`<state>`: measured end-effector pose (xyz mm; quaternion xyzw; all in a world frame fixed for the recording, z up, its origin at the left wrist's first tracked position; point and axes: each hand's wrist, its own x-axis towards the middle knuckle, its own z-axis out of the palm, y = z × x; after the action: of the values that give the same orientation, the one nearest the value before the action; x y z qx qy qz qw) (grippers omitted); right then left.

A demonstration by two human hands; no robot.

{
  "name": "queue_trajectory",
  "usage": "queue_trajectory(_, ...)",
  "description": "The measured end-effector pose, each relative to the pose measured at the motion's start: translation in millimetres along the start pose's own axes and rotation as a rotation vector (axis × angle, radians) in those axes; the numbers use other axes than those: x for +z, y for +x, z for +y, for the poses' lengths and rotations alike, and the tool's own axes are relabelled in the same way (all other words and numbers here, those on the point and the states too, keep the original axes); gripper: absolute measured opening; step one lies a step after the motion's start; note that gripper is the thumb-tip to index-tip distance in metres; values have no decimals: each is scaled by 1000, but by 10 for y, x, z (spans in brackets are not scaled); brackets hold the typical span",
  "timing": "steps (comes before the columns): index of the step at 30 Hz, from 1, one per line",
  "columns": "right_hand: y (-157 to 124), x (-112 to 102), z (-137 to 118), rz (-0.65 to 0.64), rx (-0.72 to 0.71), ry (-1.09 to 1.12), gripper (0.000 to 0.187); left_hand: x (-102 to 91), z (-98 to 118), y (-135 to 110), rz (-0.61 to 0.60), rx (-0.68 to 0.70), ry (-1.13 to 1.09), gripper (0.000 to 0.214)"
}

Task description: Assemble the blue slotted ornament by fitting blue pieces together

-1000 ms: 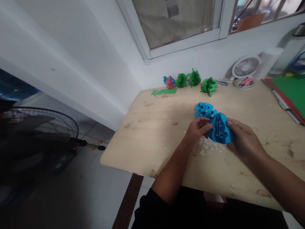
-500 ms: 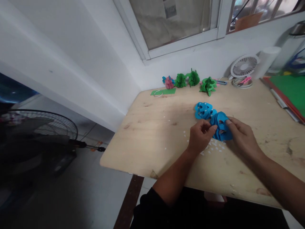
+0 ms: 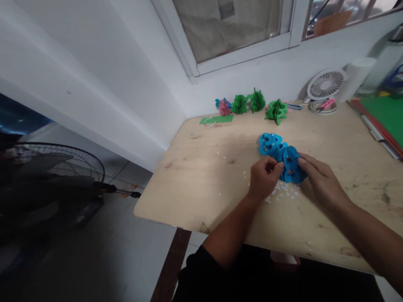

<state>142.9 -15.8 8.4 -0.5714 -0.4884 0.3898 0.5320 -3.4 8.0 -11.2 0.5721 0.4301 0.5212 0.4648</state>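
Observation:
Layered blue paper cut-outs (image 3: 291, 165) with holes are held between my two hands, low over the wooden table (image 3: 189, 180). My left hand (image 3: 265, 174) pinches their left edge between thumb and fingers. On the other side, my right hand (image 3: 319, 176) grips the right edge, thumb on top. More blue cut-outs (image 3: 270, 143) with small white squares on them lie just beyond, seeming to join the held layers. Small white paper bits (image 3: 283, 193) are scattered on the wood beneath my hands.
Along the wall stand a pink-and-blue paper flower (image 3: 224, 107) and several green paper ones (image 3: 257, 100). A green strip (image 3: 217, 120) bears a tape ring. Small white fan (image 3: 326, 85), tape roll with pink tool (image 3: 323, 106) and green sheets (image 3: 384, 113) are at right.
The held blue layers have spread apart and turned a little, showing their holes more fully. Both hands keep their grip in nearly the same place. The view has shifted slightly.

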Motion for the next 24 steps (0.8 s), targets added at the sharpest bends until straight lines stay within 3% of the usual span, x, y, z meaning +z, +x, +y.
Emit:
queue_trajectory(11, 9, 10, 22, -28, -10, -2, 24, -3, 50, -13, -19, -15, 2, 42)
queue_trajectory(24, 7, 27, -9, -41, -46, -43, 22, -9, 68, -16, 13, -16, 176, 42)
